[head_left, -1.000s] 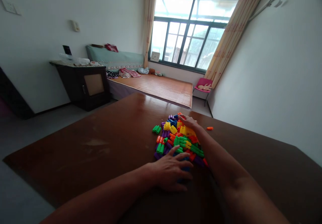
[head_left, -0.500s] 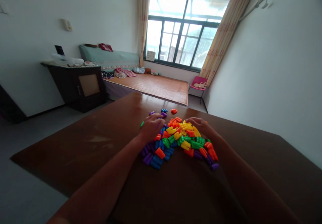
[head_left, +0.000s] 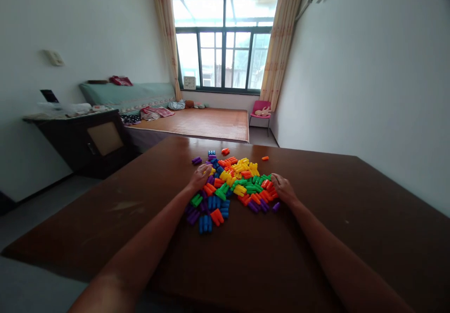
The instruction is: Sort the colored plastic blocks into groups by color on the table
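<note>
At the far left of your view, beyond the table (head_left: 351,219), a dark cabinet (head_left: 105,139) stands beside a bed (head_left: 197,120). Nearer to you, on the table, a green piece (head_left: 196,200) and some purple pieces (head_left: 193,216) lie below your left hand (head_left: 199,178), at the left side of the spread of plastic pieces (head_left: 242,166). Your left fingers are close together and gently bent, reaching inward over the edge of the spread, with their tips at a yellow piece (head_left: 213,171); you cannot tell from here whether they pinch it or only rest on it. Just right of your left forearm lie blue pieces (head_left: 206,224), with an orange piece (head_left: 217,217) beside them. The middle of the spread is a loose, low jumble of yellow, orange, green and blue, and one orange-red piece (head_left: 225,151) sits apart on its far side. Farther right, a purple piece (head_left: 276,207) lies at the near edge, while a small orange piece (head_left: 265,158) lies alone beyond the spread. Your right hand (head_left: 284,189) is at the right side, its fingers open, slightly bent and near one another, the tips against the outermost green and orange pieces without closing around any.
</note>
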{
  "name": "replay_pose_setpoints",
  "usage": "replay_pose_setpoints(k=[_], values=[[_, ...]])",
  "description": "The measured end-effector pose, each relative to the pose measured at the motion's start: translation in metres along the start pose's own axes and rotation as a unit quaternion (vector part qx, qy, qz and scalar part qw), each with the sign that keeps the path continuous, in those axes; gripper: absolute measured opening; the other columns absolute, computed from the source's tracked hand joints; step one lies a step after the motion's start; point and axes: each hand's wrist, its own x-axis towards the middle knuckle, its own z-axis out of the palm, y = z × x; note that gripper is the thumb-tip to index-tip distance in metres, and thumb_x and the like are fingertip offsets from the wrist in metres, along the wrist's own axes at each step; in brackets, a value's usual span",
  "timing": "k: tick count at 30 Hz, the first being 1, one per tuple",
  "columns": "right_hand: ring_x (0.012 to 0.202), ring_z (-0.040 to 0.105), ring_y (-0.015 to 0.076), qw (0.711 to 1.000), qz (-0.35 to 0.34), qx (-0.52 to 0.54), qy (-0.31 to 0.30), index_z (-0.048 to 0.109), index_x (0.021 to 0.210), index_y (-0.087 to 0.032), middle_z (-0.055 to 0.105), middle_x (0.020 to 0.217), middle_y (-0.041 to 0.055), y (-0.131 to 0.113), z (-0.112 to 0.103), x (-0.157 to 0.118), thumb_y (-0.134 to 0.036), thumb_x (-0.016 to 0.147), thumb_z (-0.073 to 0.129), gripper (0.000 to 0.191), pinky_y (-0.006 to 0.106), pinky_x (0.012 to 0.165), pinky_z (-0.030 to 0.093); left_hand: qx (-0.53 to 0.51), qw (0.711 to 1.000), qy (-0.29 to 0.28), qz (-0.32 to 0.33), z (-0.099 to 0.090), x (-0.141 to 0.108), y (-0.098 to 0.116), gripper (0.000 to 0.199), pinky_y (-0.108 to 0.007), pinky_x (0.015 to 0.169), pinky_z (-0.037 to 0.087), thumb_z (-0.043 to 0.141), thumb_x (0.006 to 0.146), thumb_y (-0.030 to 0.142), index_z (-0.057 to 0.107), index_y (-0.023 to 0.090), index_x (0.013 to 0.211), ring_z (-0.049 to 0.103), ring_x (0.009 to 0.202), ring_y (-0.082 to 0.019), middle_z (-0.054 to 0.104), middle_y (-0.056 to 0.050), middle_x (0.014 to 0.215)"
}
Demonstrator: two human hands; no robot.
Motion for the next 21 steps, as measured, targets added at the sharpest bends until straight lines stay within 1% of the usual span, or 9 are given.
replay_pose_setpoints(k=[2,5,9,11,13,15,17,19,21], values=[[0.120,0.056,0.0270,1.000,-0.013,0.020,-0.002,0.064,0.118,-0.021,0.066,0.124,0.0114,-0.007,0.000,-0.002,-0.053,0.091,0.034,0.052,0.045,0.107,0.038,-0.031,0.999,-0.005,0.024,0.014,0.003,0.013,0.043,-0.038,0.110,0.040,0.037,0.096,0.040,0.068,0.017,0.115,0.053,0.125,-0.022,0.064,-0.010,0.128],[0.120,0.055,0.0286,0.999,-0.015,0.048,-0.007,0.063,0.122,-0.019,0.064,0.127,0.0132,-0.008,-0.006,-0.004,-0.056,0.091,0.032,0.057,0.047,0.106,0.039,-0.067,0.996,-0.036,0.056,0.033,0.005,0.035,0.042,-0.040,0.108,0.043,0.040,0.096,0.041,0.069,0.017,0.115,0.057,0.121,-0.023,0.066,-0.010,0.125],[0.117,0.058,0.0274,0.997,-0.010,0.082,-0.012,0.062,0.123,-0.021,0.065,0.126,0.0120,-0.006,-0.012,-0.007,-0.059,0.092,0.029,0.059,0.045,0.103,0.042,-0.104,0.985,-0.069,0.121,0.061,0.006,0.081,0.043,-0.040,0.110,0.041,0.040,0.097,0.042,0.071,0.016,0.111,0.056,0.122,-0.023,0.066,-0.010,0.124],[0.119,0.057,0.0264,0.996,-0.014,0.092,-0.017,0.062,0.124,-0.022,0.065,0.126,0.0106,-0.006,-0.014,-0.008,-0.059,0.093,0.029,0.058,0.044,0.104,0.041,-0.123,0.973,-0.106,0.167,0.074,0.005,0.107,0.045,-0.040,0.111,0.040,0.039,0.097,0.044,0.071,0.017,0.112,0.055,0.123,-0.024,0.064,-0.010,0.127],[0.120,0.057,0.0259,0.995,-0.015,0.099,-0.027,0.061,0.125,-0.023,0.064,0.128,0.0097,-0.005,-0.016,-0.009,-0.059,0.093,0.029,0.058,0.043,0.105,0.041,-0.142,0.949,-0.161,0.230,0.080,0.006,0.129,0.045,-0.039,0.112,0.039,0.037,0.098,0.045,0.070,0.019,0.114,0.054,0.125,-0.023,0.062,-0.008,0.131],[0.121,0.056,0.0259,0.993,-0.011,0.109,-0.037,0.059,0.127,-0.023,0.063,0.129,0.0097,-0.002,-0.017,-0.009,-0.060,0.093,0.029,0.059,0.043,0.105,0.041,-0.141,0.927,-0.205,0.282,0.075,0.012,0.140,0.045,-0.036,0.111,0.040,0.035,0.099,0.044,0.070,0.020,0.115,0.053,0.126,-0.021,0.060,-0.007,0.135],[0.121,0.056,0.0263,0.992,-0.009,0.121,-0.041,0.059,0.127,-0.022,0.062,0.130,0.0101,0.000,-0.017,-0.009,-0.061,0.094,0.028,0.060,0.044,0.106,0.041,-0.103,0.935,-0.191,0.279,0.056,0.025,0.135,0.045,-0.034,0.109,0.041,0.034,0.101,0.042,0.070,0.020,0.114,0.053,0.126,-0.020,0.060,-0.007,0.134],[0.120,0.056,0.0268,0.991,-0.010,0.126,-0.039,0.060,0.126,-0.023,0.062,0.130,0.0101,0.002,-0.015,-0.009,-0.061,0.094,0.028,0.059,0.045,0.106,0.042,-0.022,0.970,-0.115,0.211,0.027,0.042,0.116,0.044,-0.033,0.106,0.044,0.033,0.101,0.039,0.070,0.018,0.112,0.055,0.122,-0.021,0.063,-0.008,0.129],[0.120,0.056,0.0273,0.992,-0.012,0.119,-0.030,0.062,0.123,-0.024,0.064,0.128,0.0096,0.002,-0.012,-0.009,-0.061,0.093,0.028,0.058,0.046,0.106,0.041,0.088,0.987,-0.035,0.134,-0.004,0.059,0.089,0.036,-0.034,0.100,0.048,0.039,0.100,0.038,0.068,0.020,0.113,0.058,0.114,-0.021,0.063,-0.006,0.125]])
